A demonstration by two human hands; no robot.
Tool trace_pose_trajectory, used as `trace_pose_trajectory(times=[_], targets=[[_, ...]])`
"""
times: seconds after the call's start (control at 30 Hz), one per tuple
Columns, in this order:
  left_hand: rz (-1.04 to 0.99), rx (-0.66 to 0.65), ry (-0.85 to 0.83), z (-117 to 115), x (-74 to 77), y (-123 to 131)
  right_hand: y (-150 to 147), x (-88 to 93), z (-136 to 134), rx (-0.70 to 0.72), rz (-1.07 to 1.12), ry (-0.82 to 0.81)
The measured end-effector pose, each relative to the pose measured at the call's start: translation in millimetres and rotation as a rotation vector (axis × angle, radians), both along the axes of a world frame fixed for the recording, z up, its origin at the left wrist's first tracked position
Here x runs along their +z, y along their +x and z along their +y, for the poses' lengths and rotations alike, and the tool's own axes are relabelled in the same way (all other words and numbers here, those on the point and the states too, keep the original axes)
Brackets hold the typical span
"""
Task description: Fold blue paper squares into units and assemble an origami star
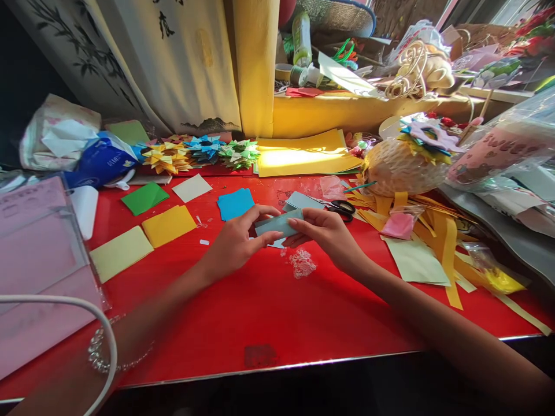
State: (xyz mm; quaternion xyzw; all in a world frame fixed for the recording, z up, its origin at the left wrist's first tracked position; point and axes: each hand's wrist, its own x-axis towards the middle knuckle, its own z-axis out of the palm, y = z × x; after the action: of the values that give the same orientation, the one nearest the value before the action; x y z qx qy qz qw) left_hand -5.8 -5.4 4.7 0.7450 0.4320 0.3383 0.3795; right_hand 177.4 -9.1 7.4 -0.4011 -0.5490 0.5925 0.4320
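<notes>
A narrow strip of pale blue-grey paper (277, 224) is held between both hands above the red table (243, 312). My left hand (238, 237) pinches its left end, thumb below and fingers behind. At the right end, my right hand (323, 231) grips it with the thumb on its face. Behind the hands lie more pale blue-grey paper (303, 201) and black-handled scissors (342, 209). A stack of bright blue paper squares (235, 203) sits just beyond my left hand. White scraps (302, 263) lie under my right hand.
Green (145, 198), yellow (169, 225) and cream (121, 252) papers lie at left. Folded paper stars (203, 151) line the back beside yellow sheets (303, 159). Yellow strips (446, 248) and a netted round object (403, 164) are at right. A white cable (104, 323) crosses the lower left.
</notes>
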Motion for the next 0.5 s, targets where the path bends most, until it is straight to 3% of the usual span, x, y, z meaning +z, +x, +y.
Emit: trace_pose_trajectory(times=[0.5], targets=[[-0.01,0.006,0.012,-3.9,0.5,1.8,-1.6,-1.9,-3.2,0.004,-0.01,0.019]])
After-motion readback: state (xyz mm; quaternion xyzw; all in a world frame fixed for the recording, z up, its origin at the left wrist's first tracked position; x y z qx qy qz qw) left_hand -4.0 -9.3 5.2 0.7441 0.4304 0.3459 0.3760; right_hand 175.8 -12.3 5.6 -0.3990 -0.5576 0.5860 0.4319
